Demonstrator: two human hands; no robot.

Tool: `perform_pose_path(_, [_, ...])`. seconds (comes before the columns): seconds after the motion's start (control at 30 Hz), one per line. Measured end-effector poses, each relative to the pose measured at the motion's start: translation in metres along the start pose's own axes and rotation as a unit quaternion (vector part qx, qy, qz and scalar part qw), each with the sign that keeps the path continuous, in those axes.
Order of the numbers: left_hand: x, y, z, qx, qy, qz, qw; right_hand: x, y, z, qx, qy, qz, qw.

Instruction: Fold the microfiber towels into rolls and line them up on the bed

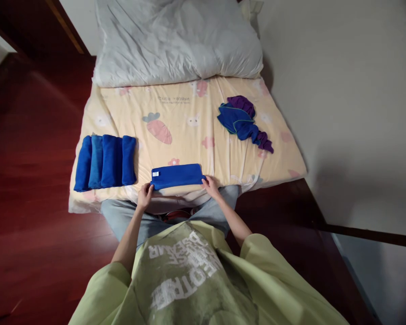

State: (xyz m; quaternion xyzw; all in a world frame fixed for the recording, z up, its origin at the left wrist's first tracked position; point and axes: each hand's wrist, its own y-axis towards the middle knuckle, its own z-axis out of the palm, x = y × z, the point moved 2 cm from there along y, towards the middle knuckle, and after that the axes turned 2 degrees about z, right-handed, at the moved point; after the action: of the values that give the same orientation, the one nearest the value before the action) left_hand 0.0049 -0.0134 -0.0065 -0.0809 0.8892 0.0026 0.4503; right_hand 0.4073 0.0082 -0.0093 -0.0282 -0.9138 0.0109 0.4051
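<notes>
A blue towel (179,175), folded into a long flat strip with a white label at its left end, lies at the bed's near edge. My left hand (145,196) pinches its near left corner. At the near right corner, my right hand (210,186) grips the cloth between thumb and fingers. To the left, several rolled or folded blue towels (110,161) lie side by side, one of them a lighter blue. Farther right sits a crumpled heap of blue cloths (235,118) with green edging, mixed with purple cloth (242,104).
The bed (122,106) has a pale yellow sheet printed with carrots and rabbits. A large whitish quilt or pillow (179,40) fills its far end. A grey wall (341,113) rises on the right, and dark red wooden floor (30,180) extends on the left.
</notes>
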Motion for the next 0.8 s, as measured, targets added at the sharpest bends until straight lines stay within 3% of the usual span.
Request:
perform_pose_path(0.37, [-0.012, 0.01, -0.003, -0.011, 0.011, -0.035, 0.999, 0.017, 0.006, -0.003, 0.0, 0.026, 0.049, 0.998])
perform_pose_path(0.63, [-0.01, 0.009, -0.006, -0.008, -0.006, -0.045, 0.999, 0.009, 0.003, 0.002, 0.015, 0.085, 0.06, 0.995])
perform_pose_path(0.8, [-0.009, 0.008, -0.008, -0.003, 0.007, -0.033, 0.999, 0.004, 0.006, 0.001, 0.003, 0.055, 0.053, 0.997])
